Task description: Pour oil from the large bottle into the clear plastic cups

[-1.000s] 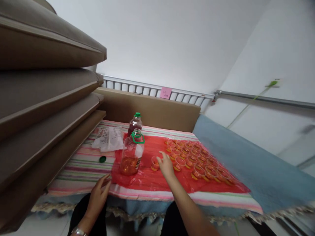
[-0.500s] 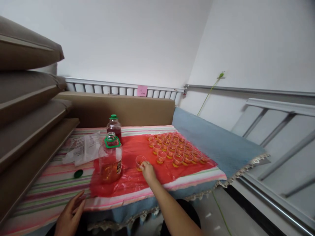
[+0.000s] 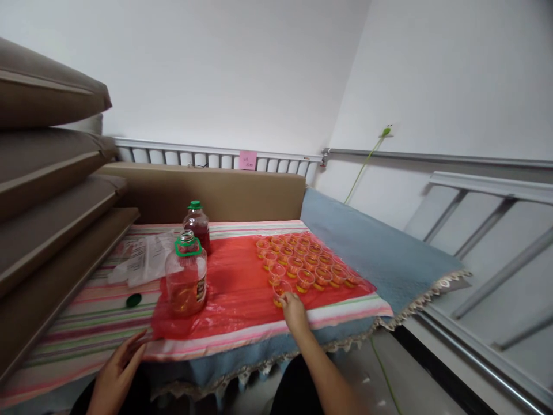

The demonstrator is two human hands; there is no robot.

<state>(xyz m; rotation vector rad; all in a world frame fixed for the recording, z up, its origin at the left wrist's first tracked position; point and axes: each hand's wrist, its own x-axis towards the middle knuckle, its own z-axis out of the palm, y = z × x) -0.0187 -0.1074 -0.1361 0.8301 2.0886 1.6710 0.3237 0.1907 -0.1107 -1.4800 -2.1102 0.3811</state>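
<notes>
So the right hand (image 3: 294, 306) carried the cup (image 3: 281, 287) away from the jug (image 3: 186, 275) to its 3 o'clock, fingertips pinching it. At 7, the left hand (image 3: 116, 376) rests open on the cloth (image 3: 86, 329). More rows (image 3: 307, 262) sit beyond at 1. It's flimsy, light and spill-prone I'd guess, so hold the sidewall.

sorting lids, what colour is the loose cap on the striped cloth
Green cap, clearest in the head view.

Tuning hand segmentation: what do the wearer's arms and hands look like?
Right hand: bare, no glove, no visible ring; bare forearm, no sleeve up to the frame edge. Left hand: bare too, cut off near the wrist, so wristwear can't be judged.
</notes>
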